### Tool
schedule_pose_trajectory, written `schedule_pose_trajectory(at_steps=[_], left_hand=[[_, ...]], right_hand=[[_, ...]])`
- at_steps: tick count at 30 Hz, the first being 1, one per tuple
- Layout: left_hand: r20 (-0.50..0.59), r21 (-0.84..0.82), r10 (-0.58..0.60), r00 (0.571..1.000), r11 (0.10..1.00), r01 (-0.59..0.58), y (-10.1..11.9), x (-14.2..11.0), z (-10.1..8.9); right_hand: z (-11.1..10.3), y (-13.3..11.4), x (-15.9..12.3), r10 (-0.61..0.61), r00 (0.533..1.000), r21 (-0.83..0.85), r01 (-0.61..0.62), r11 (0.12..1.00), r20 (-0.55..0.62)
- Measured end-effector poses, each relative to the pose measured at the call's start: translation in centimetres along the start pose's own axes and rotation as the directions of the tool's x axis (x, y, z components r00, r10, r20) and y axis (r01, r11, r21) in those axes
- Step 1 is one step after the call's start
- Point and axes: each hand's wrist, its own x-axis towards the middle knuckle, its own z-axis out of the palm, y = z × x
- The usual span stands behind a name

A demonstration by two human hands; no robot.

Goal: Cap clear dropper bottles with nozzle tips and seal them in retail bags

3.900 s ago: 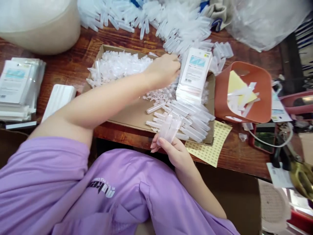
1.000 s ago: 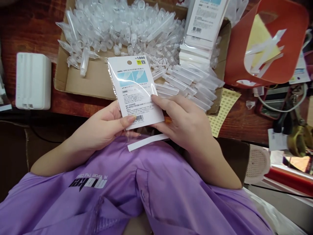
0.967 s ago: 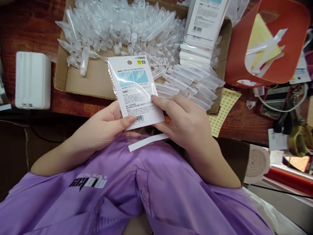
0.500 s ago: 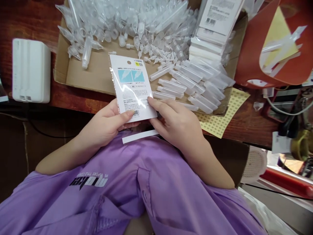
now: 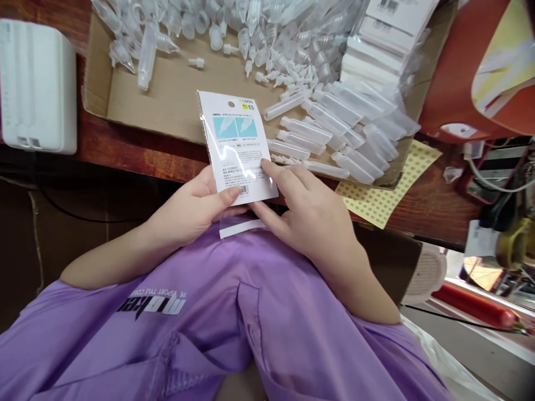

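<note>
A clear plastic packet holding a white printed card [image 5: 242, 159] is tilted between my two hands, its barcode end toward me. My left hand [image 5: 196, 203] grips the lower left corner, thumb on the front and fingers behind. My right hand [image 5: 311, 214] is at the lower right, index fingertip on the card's right edge and thumb at the bottom edge. Below the card hangs the packet's clear flap with a white strip [image 5: 240, 228]; its right end is hidden by my right hand.
A shallow cardboard box [image 5: 167, 108] holds clear nozzle caps, soft plastic tubes [image 5: 330, 120] and stacked packets [image 5: 382, 42]. A yellow dotted sheet [image 5: 388, 189] lies under its right corner. A white device [image 5: 39, 86] stands left; an orange container [image 5: 453, 83] stands right.
The view has shifted, so the box sits higher in the picture. My right thumb has moved left along the packet's bottom edge, and the flap's strip is closer below the card.
</note>
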Motion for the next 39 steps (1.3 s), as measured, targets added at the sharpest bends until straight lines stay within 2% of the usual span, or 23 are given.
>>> schedule_pose_trajectory(at_steps=[3, 10, 16, 21, 23, 25, 27, 31, 35, 39], left_hand=[[-0.011, -0.009, -0.004, 1.0, 1.0, 0.004, -0.2, -0.1, -0.1], [-0.06, -0.067, -0.007, 0.998, 0.998, 0.003, -0.7, 0.5, -0.4], [-0.012, -0.141, -0.062, 0.998, 0.988, 0.06, -1.0, 0.7, -1.1], [0.055, -0.165, -0.011, 0.998, 0.986, 0.019, -1.1, 0.5, -1.5], [0.079, -0.173, -0.007, 0.997, 0.985, 0.021, -0.9, 0.5, -1.3], [0.089, -0.179, -0.006, 0.996, 0.984, 0.022, -0.6, 0.5, -0.9], [0.076, -0.18, -0.017, 0.997, 0.983, 0.03, -0.2, 0.6, -0.3], [0.045, -0.183, -0.026, 0.999, 0.982, 0.033, 0.6, 0.7, 0.7], [0.06, -0.177, -0.012, 0.998, 0.984, 0.022, 1.2, 0.7, 1.5], [0.061, -0.136, 0.024, 0.998, 0.991, -0.016, 1.5, 0.6, 1.9]], right_hand=[[0.0, -0.3, -0.3, 0.004, 0.999, -0.002, -0.004, 1.0, 0.047], [2.3, -0.6, -0.9, -0.004, 0.989, -0.063, -0.005, 0.998, -0.146], [3.5, 0.1, -1.0, 0.014, 0.987, -0.032, -0.02, 0.999, -0.162], [2.1, -0.5, -1.0, -0.028, 0.984, -0.033, 0.023, 0.999, -0.177], [1.3, -1.1, -0.8, -0.136, 0.984, -0.006, 0.136, 0.991, -0.119], [0.8, -1.5, -0.4, -0.281, 0.959, 0.03, 0.282, 0.959, -0.038], [0.7, -1.8, 0.1, -0.358, 0.934, 0.054, 0.357, 0.932, 0.01], [0.9, -1.6, 0.7, -0.354, 0.935, 0.087, 0.351, 0.932, 0.015], [0.6, -1.6, 0.7, -0.358, 0.934, 0.106, 0.357, 0.928, -0.01], [0.1, -1.5, 0.6, -0.276, 0.96, 0.147, 0.281, 0.948, -0.056]])
